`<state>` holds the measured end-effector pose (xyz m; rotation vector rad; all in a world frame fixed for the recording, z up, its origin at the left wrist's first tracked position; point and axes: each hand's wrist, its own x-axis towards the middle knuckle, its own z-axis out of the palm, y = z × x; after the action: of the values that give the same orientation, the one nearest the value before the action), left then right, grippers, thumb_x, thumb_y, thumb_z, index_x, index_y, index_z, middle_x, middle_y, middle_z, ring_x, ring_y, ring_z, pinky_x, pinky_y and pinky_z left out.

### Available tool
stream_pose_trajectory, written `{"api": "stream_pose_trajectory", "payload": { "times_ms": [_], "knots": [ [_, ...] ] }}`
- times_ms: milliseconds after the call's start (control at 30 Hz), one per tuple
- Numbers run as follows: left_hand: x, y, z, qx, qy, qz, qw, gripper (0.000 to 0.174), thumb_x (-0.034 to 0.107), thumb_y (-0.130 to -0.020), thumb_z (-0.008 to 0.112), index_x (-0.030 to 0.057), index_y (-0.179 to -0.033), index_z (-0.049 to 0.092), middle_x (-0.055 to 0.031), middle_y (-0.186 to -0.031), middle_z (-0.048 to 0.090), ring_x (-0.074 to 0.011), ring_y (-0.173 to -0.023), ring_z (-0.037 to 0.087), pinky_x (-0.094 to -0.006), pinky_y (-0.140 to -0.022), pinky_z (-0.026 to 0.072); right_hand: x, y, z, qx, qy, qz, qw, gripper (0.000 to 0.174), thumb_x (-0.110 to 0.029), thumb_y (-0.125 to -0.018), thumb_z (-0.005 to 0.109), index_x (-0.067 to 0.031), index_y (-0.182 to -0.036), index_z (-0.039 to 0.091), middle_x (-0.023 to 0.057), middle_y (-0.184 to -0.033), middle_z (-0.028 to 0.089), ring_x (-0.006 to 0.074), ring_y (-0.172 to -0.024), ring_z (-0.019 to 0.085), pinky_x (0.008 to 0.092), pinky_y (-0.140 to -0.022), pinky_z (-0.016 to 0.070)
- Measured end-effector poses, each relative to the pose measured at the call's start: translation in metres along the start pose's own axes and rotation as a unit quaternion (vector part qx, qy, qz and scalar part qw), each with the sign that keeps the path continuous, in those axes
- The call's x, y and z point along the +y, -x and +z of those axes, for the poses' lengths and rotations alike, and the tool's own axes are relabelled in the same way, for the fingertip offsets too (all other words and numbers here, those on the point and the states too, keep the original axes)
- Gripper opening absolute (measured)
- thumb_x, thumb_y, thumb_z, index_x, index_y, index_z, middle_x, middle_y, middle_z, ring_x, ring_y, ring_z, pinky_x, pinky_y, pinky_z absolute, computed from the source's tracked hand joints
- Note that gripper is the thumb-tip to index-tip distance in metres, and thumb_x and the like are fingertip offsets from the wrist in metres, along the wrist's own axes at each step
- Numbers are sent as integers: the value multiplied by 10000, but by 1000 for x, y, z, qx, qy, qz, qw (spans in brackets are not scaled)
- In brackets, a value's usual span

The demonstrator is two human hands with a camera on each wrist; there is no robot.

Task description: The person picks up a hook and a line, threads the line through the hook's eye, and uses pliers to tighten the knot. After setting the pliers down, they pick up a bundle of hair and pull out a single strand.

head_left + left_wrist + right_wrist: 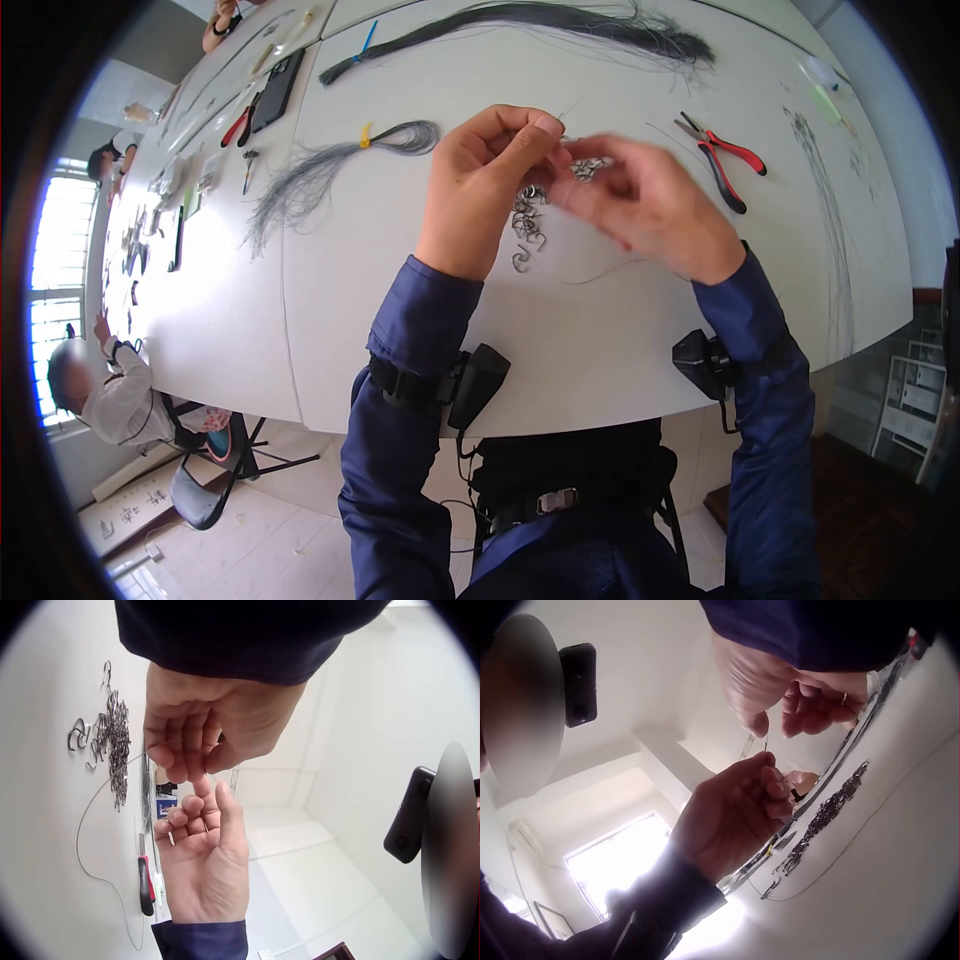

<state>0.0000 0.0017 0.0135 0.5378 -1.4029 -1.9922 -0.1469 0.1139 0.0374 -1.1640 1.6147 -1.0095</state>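
The left hand [478, 190] pinches a thin wire between thumb and fingertips; in the right wrist view the short tip of the wire [766, 744] stands up from the left hand [731, 817]. Close beside it, blurred in the head view, is the right hand [655, 210]. In the left wrist view the right hand [202, 870] is palm up with fingers relaxed, near the left hand's fingertips, and holds nothing visible. Under the hands lies a pile of small dark metal hooks [528, 222]. A long thin wire [79, 844] loops over the table.
Red-handled pliers [722, 160] lie at the right. Bundled grey wire [510, 18] lies at the back, a yellow-tied bundle [330, 168] at the left. Beyond it are a black phone [278, 92] and more pliers [240, 122]. Long loose strands [828, 220] lie far right. People sit at the left.
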Motion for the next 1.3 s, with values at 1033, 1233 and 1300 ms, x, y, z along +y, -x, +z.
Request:
{"api": "stream_pose_trajectory", "payload": {
  "times_ms": [1033,1233,1300],
  "knots": [
    [15,7,2,-170,-127,70,975,140,128,-976,648,-2,-1029,649,-113,-1013,717,-176,-994,654,-335,-944,465,-35,40,-59,161,-118,-130,971,164,-111,-939,461,-10,-1034,547,-56,-661,397,39,-587,344,245,-651,424],
    [21,9,2,-116,-218,91,965,139,123,-975,649,-15,-997,653,-90,-954,702,-143,-953,640,-284,-864,482,8,42,-86,328,488,-205,783,311,-173,-967,513,-46,-1239,596,72,-1009,681,168,-953,601,322,-859,492],
    [20,10,7,-135,-253,98,953,132,111,-971,646,-20,-983,656,-84,-942,699,-142,-944,636,-288,-867,483,4,34,-73,287,415,-245,828,346,-186,-984,547,-76,-1309,594,97,-1236,655,212,-1195,551,343,-983,451]
  ]
}}
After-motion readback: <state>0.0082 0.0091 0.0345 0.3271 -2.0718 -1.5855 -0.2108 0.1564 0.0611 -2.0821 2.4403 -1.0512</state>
